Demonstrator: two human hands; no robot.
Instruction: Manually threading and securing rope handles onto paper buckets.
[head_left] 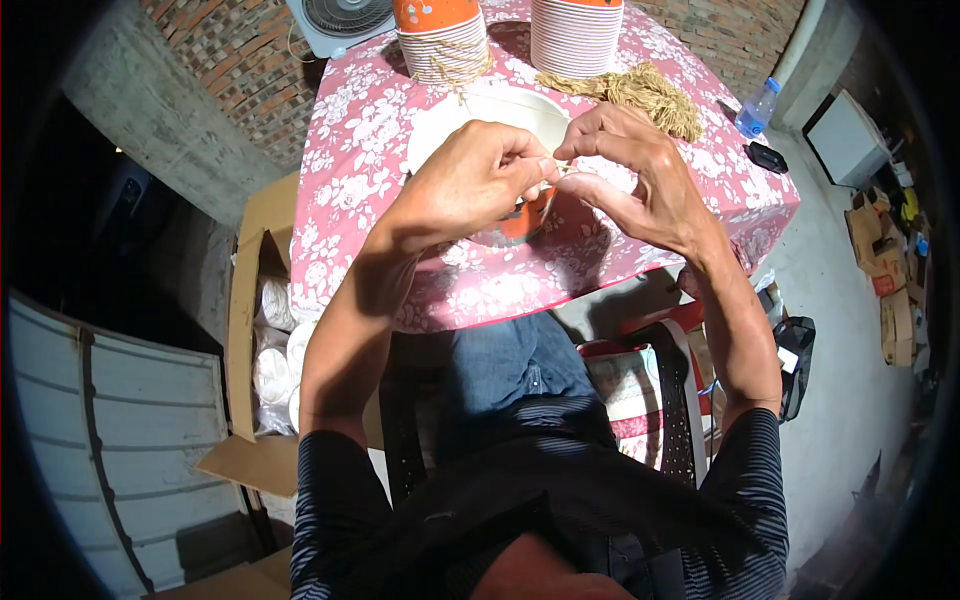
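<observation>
My left hand (480,178) and my right hand (632,172) meet above the front part of the table. Thumb and fingers of both are pinched together on a thin, light cord (559,169), mostly hidden by the fingertips. Just under them is an orange patterned paper tub (524,222), largely covered by my hands. A white round piece (432,140) lies behind my left hand; its kind is unclear. Beyond my right hand spreads a bundle of tan cords (650,95).
Two stacks of nested paper tubs, a left stack (440,55) with cords on it and a right stack (577,40), stand at the back. A fan (345,15), a water bottle (757,110) and a black object (766,157) flank them. An open carton (243,340) stands left.
</observation>
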